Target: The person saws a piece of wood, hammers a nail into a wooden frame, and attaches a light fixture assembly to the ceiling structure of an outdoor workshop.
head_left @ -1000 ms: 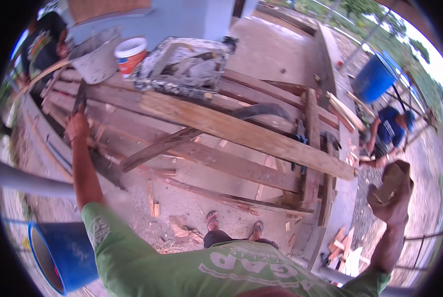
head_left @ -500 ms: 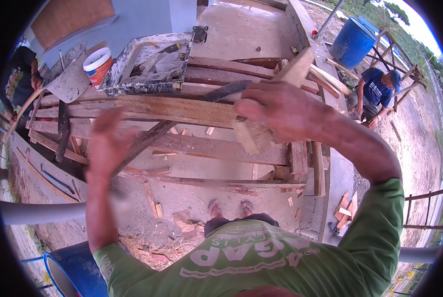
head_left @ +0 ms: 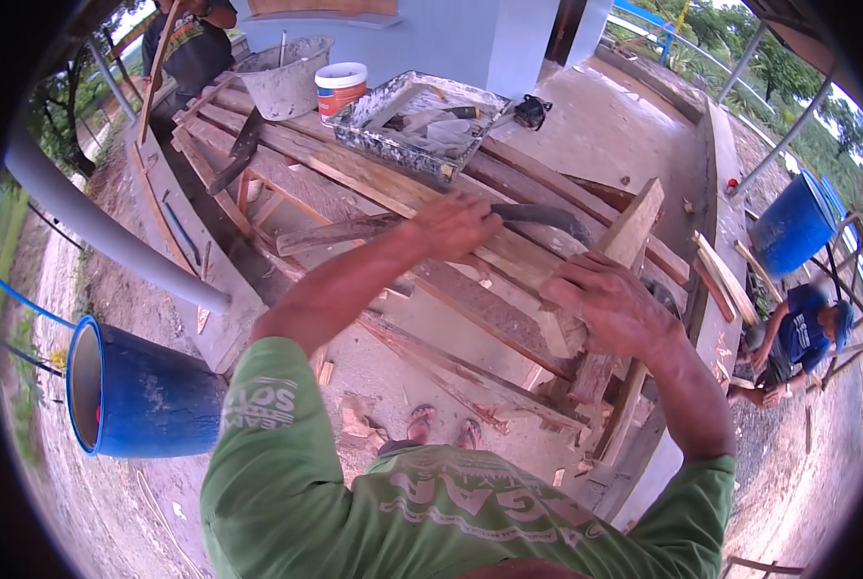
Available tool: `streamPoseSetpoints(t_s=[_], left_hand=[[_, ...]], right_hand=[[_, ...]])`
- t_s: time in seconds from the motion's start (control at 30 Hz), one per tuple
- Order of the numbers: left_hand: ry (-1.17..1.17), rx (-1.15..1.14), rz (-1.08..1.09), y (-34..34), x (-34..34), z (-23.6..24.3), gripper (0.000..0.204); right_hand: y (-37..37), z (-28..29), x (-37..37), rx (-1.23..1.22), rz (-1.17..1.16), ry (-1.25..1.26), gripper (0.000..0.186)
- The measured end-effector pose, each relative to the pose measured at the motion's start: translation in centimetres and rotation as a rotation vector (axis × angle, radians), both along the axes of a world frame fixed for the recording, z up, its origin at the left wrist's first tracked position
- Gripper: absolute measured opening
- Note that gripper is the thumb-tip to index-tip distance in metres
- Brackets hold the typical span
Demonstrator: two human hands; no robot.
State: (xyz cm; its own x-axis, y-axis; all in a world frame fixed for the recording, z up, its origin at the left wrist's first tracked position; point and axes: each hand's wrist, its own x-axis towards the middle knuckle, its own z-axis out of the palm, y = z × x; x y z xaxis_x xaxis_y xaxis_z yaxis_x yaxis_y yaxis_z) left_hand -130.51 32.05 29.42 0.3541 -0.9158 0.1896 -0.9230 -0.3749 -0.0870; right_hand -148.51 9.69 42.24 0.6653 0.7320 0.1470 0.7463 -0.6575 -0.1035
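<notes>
Left hand (head_left: 455,227) covers a stretch of the long plank (head_left: 354,180); palm side hidden, hold unreadable. Right hand (head_left: 610,304) hides the middle of the short wooden block (head_left: 634,230). Dark curved piece (head_left: 547,218): near end lost behind left hand. Upper-left worker (head_left: 188,46): head cut off by top edge. Tray (head_left: 388,157): jumbled contents, kinds unclear. Dark item (head_left: 532,112) beyond it: too small to name. Red spot (head_left: 98,413) inside blue barrel (head_left: 156,386): likewise.
</notes>
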Motion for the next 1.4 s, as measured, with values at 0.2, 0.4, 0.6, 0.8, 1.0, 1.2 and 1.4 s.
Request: streamPoseSetpoints(t_s=[0.2, 0.4, 0.6, 0.8, 1.0, 1.2, 1.4], left_hand=[[-0.060, 0.151, 0.231, 12.3, 6.3, 5.1, 0.083], [-0.054, 0.115, 0.453, 26.7, 15.7, 2.3, 0.076], [0.089, 0.106, 0.591, 22.3, 14.8, 4.4, 0.043], [0.560, -0.618, 0.170, 5.0, -4.1, 3.6, 0.034], [0.925, -0.426, 0.022, -7.2, -11.3, -0.6, 0.063], [0.748, -0.296, 0.131, -16.0, -10.6, -0.5, 0.094], [0.760, -0.197, 0.161, -17.0, -11.6, 1.9, 0.053]], right_hand=[[-0.6, 0.3, -1.2, 0.002, 0.025, 0.028, 0.055], [0.1, -1.8, -0.4, 0.012, -0.012, 0.032, 0.052], [0.3, -5.4, -1.5, -0.020, -0.068, -0.103, 0.030], [0.5, -10.4, -5.4, -0.013, -0.160, -0.208, 0.027], [0.9, -10.8, -8.0, 0.163, -0.375, -0.010, 0.047], [1.0, -12.9, -9.7, 0.273, -0.514, -0.139, 0.028], [0.6, -12.8, -9.0, 0.431, -0.483, 0.105, 0.017]])
